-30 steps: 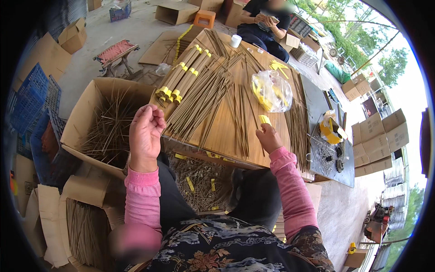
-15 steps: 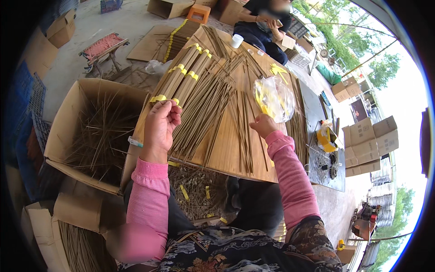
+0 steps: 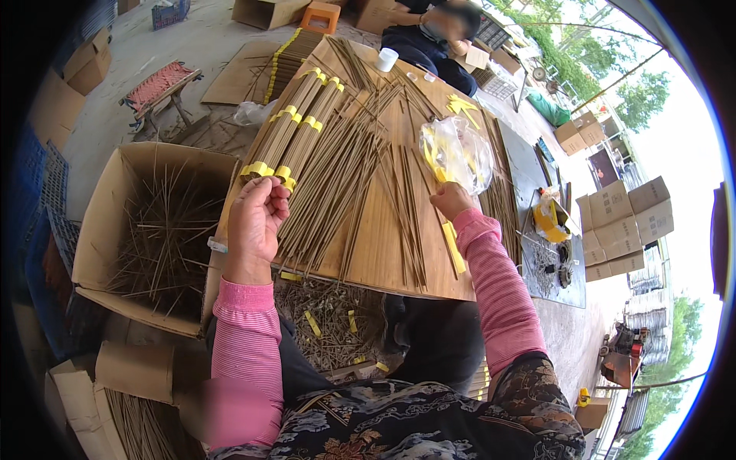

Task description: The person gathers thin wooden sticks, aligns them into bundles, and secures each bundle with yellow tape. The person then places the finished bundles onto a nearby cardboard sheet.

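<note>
Thin brown sticks, which look like incense sticks [image 3: 330,192], lie in loose rows on a wooden table [image 3: 376,264]. At its left edge are bundles of them wrapped with yellow paper bands [image 3: 287,126]. My left hand [image 3: 259,218] is closed, fingers curled, at the near ends of these bundles; anything in its fingers is hidden. My right hand [image 3: 452,199] is closed at the near edge of a clear plastic bag [image 3: 468,157] with yellow strips inside. Whether it grips the bag, I cannot tell. A yellow paper strip [image 3: 453,247] lies beside my right wrist.
A cardboard box [image 3: 100,230] of loose sticks stands left of the table. A white cup [image 3: 386,59] is at the far end, where another person [image 3: 433,42] sits. On the right, a grey board [image 3: 529,169] carries a yellow container [image 3: 550,218]. Scraps litter the floor below.
My left hand has moved slightly left and nearer me. My right hand has shifted a little up against the bag, and the yellow strip by its wrist now shows. The other person's hands have risen.
</note>
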`<state>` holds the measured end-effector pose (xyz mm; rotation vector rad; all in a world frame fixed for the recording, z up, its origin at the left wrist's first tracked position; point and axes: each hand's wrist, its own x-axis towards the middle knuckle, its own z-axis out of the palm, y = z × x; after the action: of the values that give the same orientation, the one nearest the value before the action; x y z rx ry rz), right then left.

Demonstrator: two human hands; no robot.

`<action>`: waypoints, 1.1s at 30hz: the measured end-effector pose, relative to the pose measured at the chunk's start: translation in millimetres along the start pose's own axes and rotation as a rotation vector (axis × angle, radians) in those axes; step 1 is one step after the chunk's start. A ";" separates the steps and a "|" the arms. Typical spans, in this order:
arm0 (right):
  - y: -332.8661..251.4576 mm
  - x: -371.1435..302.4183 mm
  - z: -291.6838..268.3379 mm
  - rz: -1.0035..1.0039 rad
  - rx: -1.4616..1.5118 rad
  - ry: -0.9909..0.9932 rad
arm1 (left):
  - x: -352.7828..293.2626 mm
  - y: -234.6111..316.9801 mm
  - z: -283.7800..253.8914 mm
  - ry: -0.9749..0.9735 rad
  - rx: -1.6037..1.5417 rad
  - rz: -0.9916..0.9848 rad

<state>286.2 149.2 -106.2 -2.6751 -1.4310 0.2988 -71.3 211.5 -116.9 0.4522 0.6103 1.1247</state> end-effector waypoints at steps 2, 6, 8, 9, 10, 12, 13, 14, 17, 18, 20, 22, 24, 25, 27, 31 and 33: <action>17.1 9.8 12.5 -0.031 -0.074 0.013 | 0.7 -1.5 1.8 -0.015 0.008 -0.011; 43.3 25.5 44.7 -0.075 -0.055 -0.062 | -0.5 -5.2 10.9 0.011 0.021 -0.031; 6.3 17.0 25.2 -0.009 0.085 -0.321 | -0.2 -5.2 9.7 0.011 0.036 -0.018; -7.3 10.7 19.3 0.003 0.136 -0.340 | -0.1 -5.2 10.2 0.019 0.034 -0.025; -20.0 3.7 14.9 0.016 0.186 -0.358 | 0.2 -5.7 10.7 0.025 0.031 -0.034; -38.5 -4.3 13.9 0.020 0.345 -0.400 | 0.5 -6.5 11.4 0.033 0.027 -0.045; -45.7 -6.4 15.5 0.010 0.455 -0.425 | 0.5 -7.1 11.6 0.035 0.025 -0.047; -53.6 -8.2 16.0 -0.001 0.564 -0.449 | 0.5 -7.3 11.8 0.038 0.023 -0.048; -79.6 -4.4 11.4 -0.046 0.452 -0.451 | -1.2 -5.4 13.5 0.056 0.047 -0.068; -83.2 0.1 9.5 -0.059 0.373 -0.427 | -1.6 -6.0 13.8 0.053 0.052 -0.079; -83.1 26.7 14.1 -0.122 0.336 -0.246 | -0.4 -8.1 12.2 0.026 0.066 -0.089; -84.0 54.7 16.0 -0.118 0.416 -0.129 | -0.2 -10.8 15.0 0.024 0.072 -0.106; -91.5 74.2 15.0 -0.119 0.390 -0.123 | 1.3 -12.0 18.4 0.041 0.069 -0.101; -95.5 82.2 14.9 -0.121 0.376 -0.121 | 2.2 -12.6 18.6 0.048 0.062 -0.105; -99.2 96.5 18.1 -0.153 0.251 -0.125 | 3.6 -13.7 17.8 0.039 0.056 -0.113; -107.0 105.7 24.6 -0.152 0.209 -0.159 | 4.4 -13.1 17.4 0.020 0.049 -0.118; -110.5 106.9 24.7 -0.140 0.257 -0.204 | 3.7 -12.9 17.4 0.029 0.050 -0.123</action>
<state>248.8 299.3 -124.9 -2.3824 -1.5069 0.7089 -49.8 209.6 -112.6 0.4365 0.6837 1.0024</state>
